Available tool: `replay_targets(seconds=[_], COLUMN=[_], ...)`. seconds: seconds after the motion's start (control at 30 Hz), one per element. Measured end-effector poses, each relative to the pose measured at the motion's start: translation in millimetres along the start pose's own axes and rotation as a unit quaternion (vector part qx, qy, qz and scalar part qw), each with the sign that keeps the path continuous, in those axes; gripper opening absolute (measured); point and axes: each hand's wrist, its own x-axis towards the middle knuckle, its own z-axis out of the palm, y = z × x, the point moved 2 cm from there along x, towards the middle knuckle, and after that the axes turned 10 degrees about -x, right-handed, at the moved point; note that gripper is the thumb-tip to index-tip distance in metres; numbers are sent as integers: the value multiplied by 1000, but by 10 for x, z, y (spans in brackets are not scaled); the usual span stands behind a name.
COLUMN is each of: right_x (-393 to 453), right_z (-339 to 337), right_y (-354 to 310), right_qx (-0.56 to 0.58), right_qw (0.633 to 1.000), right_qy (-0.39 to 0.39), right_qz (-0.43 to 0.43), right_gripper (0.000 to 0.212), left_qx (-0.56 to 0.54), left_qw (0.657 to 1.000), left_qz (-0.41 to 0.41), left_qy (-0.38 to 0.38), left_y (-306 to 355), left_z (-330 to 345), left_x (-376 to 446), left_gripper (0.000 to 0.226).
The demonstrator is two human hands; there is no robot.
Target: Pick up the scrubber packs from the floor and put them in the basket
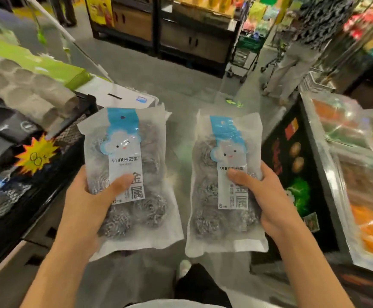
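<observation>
I hold two clear packs of steel-wool scrubbers up in front of me, above the grey shop floor. My left hand grips the left scrubber pack by its left edge, thumb across the printed label. My right hand grips the right scrubber pack by its right edge, thumb on its label. Both packs have a blue header with a white cloud face and stand upright, side by side. A black wire-mesh basket sits to my left, just beside the left pack.
White rolls and black packs fill the left display. A chilled food counter with wrapped trays runs along the right. A person with a trolley stands ahead on the right. Dark shelving crosses the far end of the aisle.
</observation>
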Motion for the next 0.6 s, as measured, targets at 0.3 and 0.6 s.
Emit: replay_targets(seconds=[0.3, 0.6], right_x=[2516, 3966], right_z=[1119, 2474], right_y=[-279, -394], right_qx=[-77, -149], right_qw=[973, 886], right_qy=[-217, -439], right_qz=[20, -14], right_gripper=[53, 51], left_qx=[-23, -39], left_qw=[972, 889], left_qz=[37, 56], left_qy=[230, 452], left_y=[-105, -312], left_z=[36, -48], left_x=[1324, 1922], left_gripper=[49, 58])
